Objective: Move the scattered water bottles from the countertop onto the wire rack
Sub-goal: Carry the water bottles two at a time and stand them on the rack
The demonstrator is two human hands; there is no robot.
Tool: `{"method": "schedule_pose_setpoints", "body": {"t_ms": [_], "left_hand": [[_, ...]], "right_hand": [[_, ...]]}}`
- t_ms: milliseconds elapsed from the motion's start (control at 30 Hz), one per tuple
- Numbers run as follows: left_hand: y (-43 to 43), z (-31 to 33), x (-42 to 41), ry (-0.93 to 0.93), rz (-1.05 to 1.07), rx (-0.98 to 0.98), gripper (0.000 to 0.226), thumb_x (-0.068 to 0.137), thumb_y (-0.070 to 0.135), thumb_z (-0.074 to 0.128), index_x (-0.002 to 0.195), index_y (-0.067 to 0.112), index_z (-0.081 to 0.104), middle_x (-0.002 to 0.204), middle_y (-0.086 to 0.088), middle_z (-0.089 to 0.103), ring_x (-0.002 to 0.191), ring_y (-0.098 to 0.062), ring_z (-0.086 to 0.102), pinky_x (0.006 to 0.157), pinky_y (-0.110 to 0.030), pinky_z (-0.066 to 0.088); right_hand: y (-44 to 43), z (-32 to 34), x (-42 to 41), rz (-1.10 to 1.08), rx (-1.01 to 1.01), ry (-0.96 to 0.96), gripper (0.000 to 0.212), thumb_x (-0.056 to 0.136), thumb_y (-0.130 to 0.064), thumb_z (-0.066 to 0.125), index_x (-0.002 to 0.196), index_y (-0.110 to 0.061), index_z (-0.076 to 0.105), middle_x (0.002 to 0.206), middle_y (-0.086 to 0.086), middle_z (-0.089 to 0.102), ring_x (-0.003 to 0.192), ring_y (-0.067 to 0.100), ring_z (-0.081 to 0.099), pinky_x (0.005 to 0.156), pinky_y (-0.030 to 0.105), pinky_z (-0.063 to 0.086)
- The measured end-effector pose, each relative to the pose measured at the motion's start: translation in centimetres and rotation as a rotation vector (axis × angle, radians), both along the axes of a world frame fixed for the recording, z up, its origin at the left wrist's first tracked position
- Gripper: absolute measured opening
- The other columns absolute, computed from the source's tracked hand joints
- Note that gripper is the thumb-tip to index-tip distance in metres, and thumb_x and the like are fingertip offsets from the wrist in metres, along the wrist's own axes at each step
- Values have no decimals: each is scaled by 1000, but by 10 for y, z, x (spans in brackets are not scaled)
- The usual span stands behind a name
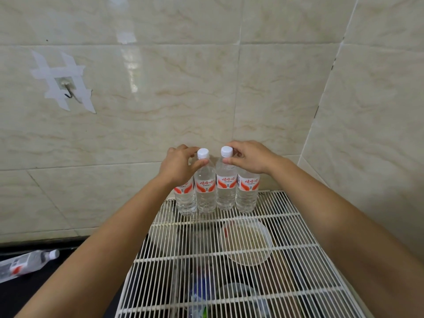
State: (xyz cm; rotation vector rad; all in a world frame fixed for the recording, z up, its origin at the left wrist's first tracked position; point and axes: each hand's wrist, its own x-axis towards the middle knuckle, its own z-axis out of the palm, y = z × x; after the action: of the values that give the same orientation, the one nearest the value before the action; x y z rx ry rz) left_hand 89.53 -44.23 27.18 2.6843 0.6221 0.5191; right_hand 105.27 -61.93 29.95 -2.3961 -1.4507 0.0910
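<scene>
Both hands pinch bottle necks on the rack (263, 249): left hand (177, 166), right hand (249, 158). Full bottles, probably heavy and slick; grab the neck.

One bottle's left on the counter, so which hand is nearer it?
Left. The left hand is up at the rack's bottles, above-right of the lying bottle; the right hand is farther right.

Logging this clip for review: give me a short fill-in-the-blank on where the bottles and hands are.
1. ____ water bottles stand upright in a row on the wire rack.
2. The left hand and right hand each grip a bottle near its ____.
3. One water bottle lies on its ____ on the dark countertop.

Missing words: Four; cap; side
</scene>
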Motion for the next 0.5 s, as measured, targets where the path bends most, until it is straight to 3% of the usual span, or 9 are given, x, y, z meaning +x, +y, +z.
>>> {"method": "schedule_pose_setpoints", "body": {"t_ms": [100,200,500], "left_hand": [[0,4,-4,37,-17,6,60,90,65,53,139,32,54,136,-5,57,126,-32,46,102,-45,43],[-3,14,-17,49,5,57,67,92,67,47,148,31,42,151,-5,44,136,-32,40,106,-52,42],[-25,20,-119,-129,322,425,62,101,56,30,152,20,37,157,-16,37,141,-38,38,111,-54,35]], "right_hand": [[-2,5,-3,-41,-64,-67,63,93,-65,54,142,-27,49,129,-1,64,120,25,59,92,40,49],[-10,10,-8,-95,-46,-59,87,89,-72,51,159,-26,25,157,4,44,143,27,41,111,48,40],[-30,12,-61,-155,240,-382,65,105,-54,30,160,-20,23,169,13,13,154,32,15,125,47,12]]}}
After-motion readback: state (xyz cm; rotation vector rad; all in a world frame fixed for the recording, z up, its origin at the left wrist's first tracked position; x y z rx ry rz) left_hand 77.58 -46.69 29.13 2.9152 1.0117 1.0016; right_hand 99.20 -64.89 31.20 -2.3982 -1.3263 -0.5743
